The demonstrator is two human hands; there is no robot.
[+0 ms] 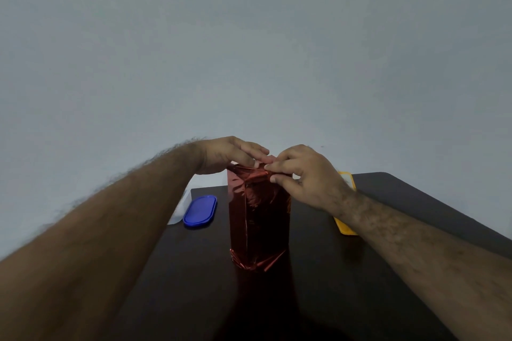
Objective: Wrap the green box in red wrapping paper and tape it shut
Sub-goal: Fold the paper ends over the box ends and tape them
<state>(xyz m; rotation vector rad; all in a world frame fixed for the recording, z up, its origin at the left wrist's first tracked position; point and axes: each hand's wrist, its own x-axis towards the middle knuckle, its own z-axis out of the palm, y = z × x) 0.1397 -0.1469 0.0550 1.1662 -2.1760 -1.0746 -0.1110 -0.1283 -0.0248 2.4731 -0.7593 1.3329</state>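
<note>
Your left hand (230, 155) presses and right hand (299, 174) pinches the red wrapping paper (259, 216) mid-frame: top flap still unsealed

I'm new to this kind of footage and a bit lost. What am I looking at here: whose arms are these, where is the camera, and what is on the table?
There is no machine here: these are a person's two bare arms, filmed by one wide-angle camera worn on the head, looking forward and down. That is why the arms seem to stretch out from the bottom corners.

On the dark table stands an upright box wrapped in shiny red foil paper. The left hand rests on its top, fingers fairly straight, pressing the paper down. The right hand pinches the folded paper at the top edge.

To the left lies a blue oval plastic lid, with something white beside it. A yellow object shows partly behind the right wrist.
</note>
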